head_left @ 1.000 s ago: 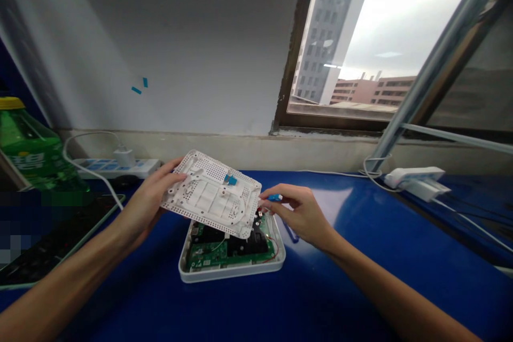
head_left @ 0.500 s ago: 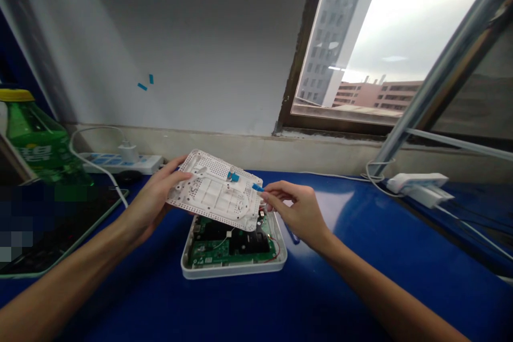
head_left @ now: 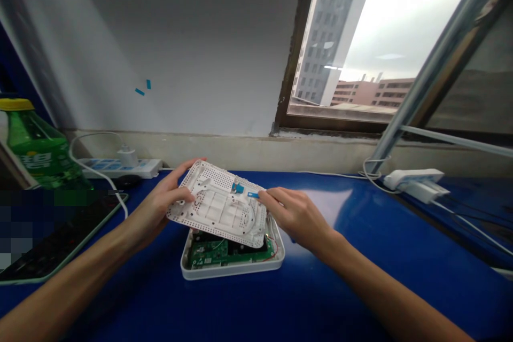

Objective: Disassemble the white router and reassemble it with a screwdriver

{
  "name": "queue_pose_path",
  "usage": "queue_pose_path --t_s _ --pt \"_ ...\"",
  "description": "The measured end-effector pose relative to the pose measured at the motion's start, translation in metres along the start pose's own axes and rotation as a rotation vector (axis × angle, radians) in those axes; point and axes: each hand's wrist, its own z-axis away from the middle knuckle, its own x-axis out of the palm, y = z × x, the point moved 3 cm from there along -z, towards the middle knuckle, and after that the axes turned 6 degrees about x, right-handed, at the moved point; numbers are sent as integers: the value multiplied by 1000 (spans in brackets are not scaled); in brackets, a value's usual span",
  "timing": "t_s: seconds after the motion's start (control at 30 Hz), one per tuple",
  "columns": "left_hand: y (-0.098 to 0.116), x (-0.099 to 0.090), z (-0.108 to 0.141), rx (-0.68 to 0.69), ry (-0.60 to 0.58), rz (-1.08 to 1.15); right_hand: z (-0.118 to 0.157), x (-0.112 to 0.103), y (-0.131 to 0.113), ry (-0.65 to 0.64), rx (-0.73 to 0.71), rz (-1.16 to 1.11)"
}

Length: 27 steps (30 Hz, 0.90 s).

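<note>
Panel [head_left: 218, 206] tilts between both hands [head_left: 160, 200] [head_left: 300, 214], above the open casing [head_left: 232, 272].

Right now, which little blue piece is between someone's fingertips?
The blue piece in the right hand; one other sits on the white cover, two on the wall.

Left fingers [head_left: 183, 194] grip a tilted, perforated white cover [head_left: 218, 209]; right fingers [head_left: 271, 202] pinch a small blue piece [head_left: 253, 195] at their tips. Below the fingers, a white housing [head_left: 232, 271] containing a green circuit board [head_left: 208, 254] rests on the blue tabletop [head_left: 352, 294].
</note>
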Motion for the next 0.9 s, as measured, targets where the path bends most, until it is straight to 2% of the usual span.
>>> queue_pose_path --t_s 0.17,0.4,0.67,0.9 --pt "-2 0 -1 -3 -1 -6 -3 3 1 -7 -36 96" --pt "-5 1 -1 5 -14 -22 -7 8 0 44 93 -23" --pt "-1 1 1 11 -36 10 -10 9 -4 107 288 -306" --pt "-6 1 0 7 -64 14 -6 18 -3 50 326 -542"
